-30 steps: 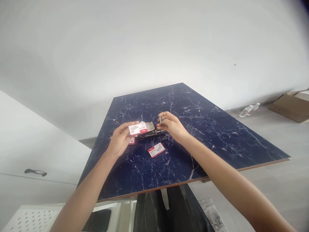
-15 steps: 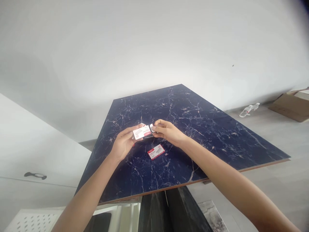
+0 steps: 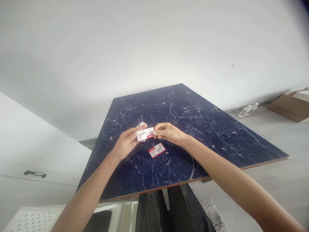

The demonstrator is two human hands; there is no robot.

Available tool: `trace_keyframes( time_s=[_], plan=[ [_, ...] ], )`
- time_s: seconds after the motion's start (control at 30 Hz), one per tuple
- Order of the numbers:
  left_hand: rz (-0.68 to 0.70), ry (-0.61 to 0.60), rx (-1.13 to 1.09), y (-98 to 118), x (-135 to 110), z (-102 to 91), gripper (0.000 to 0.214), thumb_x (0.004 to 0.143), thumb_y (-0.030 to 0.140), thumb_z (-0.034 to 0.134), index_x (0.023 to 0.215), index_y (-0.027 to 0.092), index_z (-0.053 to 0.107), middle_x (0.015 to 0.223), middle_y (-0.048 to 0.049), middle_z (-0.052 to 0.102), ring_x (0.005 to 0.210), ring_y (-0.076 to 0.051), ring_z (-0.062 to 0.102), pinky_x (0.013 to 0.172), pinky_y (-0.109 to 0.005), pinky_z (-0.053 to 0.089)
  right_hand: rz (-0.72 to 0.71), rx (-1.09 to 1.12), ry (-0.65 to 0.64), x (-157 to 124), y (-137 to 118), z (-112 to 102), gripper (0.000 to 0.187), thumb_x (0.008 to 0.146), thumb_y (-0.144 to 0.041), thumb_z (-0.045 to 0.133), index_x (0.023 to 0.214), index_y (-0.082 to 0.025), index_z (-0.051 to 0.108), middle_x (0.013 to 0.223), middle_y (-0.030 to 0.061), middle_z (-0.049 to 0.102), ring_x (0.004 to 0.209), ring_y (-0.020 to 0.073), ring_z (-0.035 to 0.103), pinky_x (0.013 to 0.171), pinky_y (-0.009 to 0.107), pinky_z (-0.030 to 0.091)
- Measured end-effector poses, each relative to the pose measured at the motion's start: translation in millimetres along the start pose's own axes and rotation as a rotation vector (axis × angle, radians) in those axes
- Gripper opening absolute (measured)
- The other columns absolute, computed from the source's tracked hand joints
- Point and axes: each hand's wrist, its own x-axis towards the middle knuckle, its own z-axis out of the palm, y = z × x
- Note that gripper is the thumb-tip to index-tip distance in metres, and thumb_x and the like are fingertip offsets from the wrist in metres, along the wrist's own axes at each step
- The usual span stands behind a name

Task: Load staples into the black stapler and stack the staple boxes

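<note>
A small red-and-white cardboard box [image 3: 145, 134], printed with a grey block, is held just above the table between both hands. My left hand [image 3: 125, 143] is closed on its left end, thumb on the front face. The right end is pinched between the thumb and fingers of my right hand [image 3: 169, 133]. Nearer to me, a second red-and-white box [image 3: 156, 150] of similar print lies flat on the table, touched by neither hand. Another white and red piece [image 3: 142, 124] shows behind my left fingers, mostly hidden, so its kind cannot be made out.
The dark blue marble-patterned table [image 3: 193, 154] reaches back toward a pale wall [image 3: 154, 48]. On the floor to the right are clear plastic bottles [image 3: 245, 111] and an open brown carton [image 3: 287, 108]. A white perforated surface [image 3: 33, 220] is at lower left.
My right hand has come in against the box's right end. The dark and white parts seen there earlier are out of sight. The box on the table stays put.
</note>
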Motion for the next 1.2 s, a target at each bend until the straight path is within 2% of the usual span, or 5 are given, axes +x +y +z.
trace_keyframes(
  time_s=[0.43,0.6,0.9,1.07,1.2],
  plan=[
    [-0.001,0.037,0.086,-4.1,2.7,-3.7,0.029,0.091,0.035,0.070,0.116,0.021,0.077,0.143,-0.0126,0.062,0.122,-0.030,0.063,0.088,-0.036,0.058,-0.022,-0.287,0.037,-1.6,-6.3,-6.3,0.022,0.075,-0.036,0.084,0.087,-0.018,0.080,0.087,0.0059,0.077,0.077,0.0147,0.068,0.079,0.029,0.058],
    [0.031,0.104,0.420,-3.5,5.3,-15.1,0.021,0.093,0.032,0.063,0.100,0.020,0.079,0.122,-0.0104,0.074,0.105,-0.027,0.069,0.083,-0.036,0.056,-0.060,-0.264,0.264,-1.9,-17.4,-23.0,0.018,0.084,-0.017,0.067,0.095,-0.021,0.081,0.114,0.0077,0.076,0.098,0.0187,0.068,0.095,0.035,0.055],
    [0.272,-0.097,1.215,-12.1,1.2,-10.2,0.025,0.093,0.025,0.056,0.103,0.026,0.079,0.101,-0.0077,0.077,0.090,-0.025,0.069,0.081,-0.036,0.052,-0.157,-0.225,0.420,4.4,-11.2,-40.2,0.023,0.077,-0.025,0.083,0.097,-0.021,0.072,0.098,0.0077,0.076,0.087,0.0193,0.072,0.090,0.038,0.059],
    [0.329,-0.047,1.263,-8.9,2.2,-16.0,0.025,0.094,0.027,0.057,0.106,0.026,0.079,0.098,-0.0081,0.076,0.086,-0.024,0.067,0.082,-0.037,0.051,-0.114,-0.389,0.387,10.6,-1.9,-44.3,0.016,0.080,-0.030,0.078,0.093,-0.020,0.078,0.092,0.0061,0.077,0.081,0.0176,0.070,0.088,0.036,0.059],
    [0.279,-0.254,1.215,-2.1,1.2,-16.1,0.032,0.085,0.034,0.071,0.116,0.028,0.076,0.111,-0.0095,0.076,0.100,-0.029,0.068,0.093,-0.042,0.051,-0.107,-0.373,0.349,10.9,-0.6,-42.9,0.018,0.080,-0.028,0.076,0.095,-0.021,0.080,0.097,0.0064,0.078,0.090,0.0193,0.072,0.096,0.037,0.056]
  ],
)
